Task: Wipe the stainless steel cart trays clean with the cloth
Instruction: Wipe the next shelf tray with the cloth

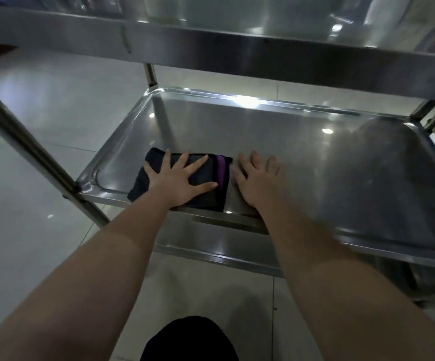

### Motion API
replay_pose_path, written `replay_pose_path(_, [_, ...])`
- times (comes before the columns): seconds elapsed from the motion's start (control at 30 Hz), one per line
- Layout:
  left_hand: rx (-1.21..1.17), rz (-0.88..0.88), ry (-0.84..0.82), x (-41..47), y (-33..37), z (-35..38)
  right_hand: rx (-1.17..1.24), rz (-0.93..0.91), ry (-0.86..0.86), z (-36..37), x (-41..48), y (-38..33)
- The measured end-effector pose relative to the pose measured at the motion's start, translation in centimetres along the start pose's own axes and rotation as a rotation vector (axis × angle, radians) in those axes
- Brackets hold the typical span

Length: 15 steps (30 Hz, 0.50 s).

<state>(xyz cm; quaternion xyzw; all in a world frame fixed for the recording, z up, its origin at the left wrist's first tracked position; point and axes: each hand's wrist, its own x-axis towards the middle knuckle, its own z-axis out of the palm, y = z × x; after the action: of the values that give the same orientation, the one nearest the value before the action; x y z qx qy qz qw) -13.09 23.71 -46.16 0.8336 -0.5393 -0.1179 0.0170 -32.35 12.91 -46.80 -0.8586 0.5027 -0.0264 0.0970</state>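
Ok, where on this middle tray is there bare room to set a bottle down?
The middle tray is bare from the right hand to its right rim and back to the far rim. Crowded only at the near-left corner, where the left hand presses the folded cloth.

we count two hands: our left hand (178,179) and our right hand (256,182). one cloth (212,175) lies under the left hand, reaching toward the right hand. three trays show: one tray (302,142) beneath both hands, an upper tray (263,52) above them, a lower tray (211,243) below the wrists. three cart legs are clear: one (23,147) left of the left hand, one (150,74) beyond it, one (423,110) far right.
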Motion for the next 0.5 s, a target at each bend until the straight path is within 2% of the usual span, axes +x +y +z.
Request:
replay_pose_path(0.17, [-0.022,-0.14,-0.055,-0.7,-8.5,-2.1,-0.115,-0.089,-0.12,-0.3,0.1,-0.8])
replay_pose_path(0.3, [0.0,-0.139,-0.072,-0.6,-7.1,-2.1,-0.128,-0.328,-0.128,-0.5,-0.7,-1.3])
replay_pose_path(0.37, [0.01,-0.095,-0.054,-0.4,-4.9,-1.6,-0.122,-0.296,-0.173,-0.6,-0.2,-2.1])
replay_pose_path(0.43, [0.015,-0.041,-0.042,-0.5,-2.8,-1.0,-0.102,-0.171,-0.226,-0.6,0.5,-3.5])
replay_pose_path(0.5, [0.011,-0.023,-0.04,-0.8,-1.5,-0.7,-0.119,-0.082,-0.204,-0.3,0.4,-4.7])
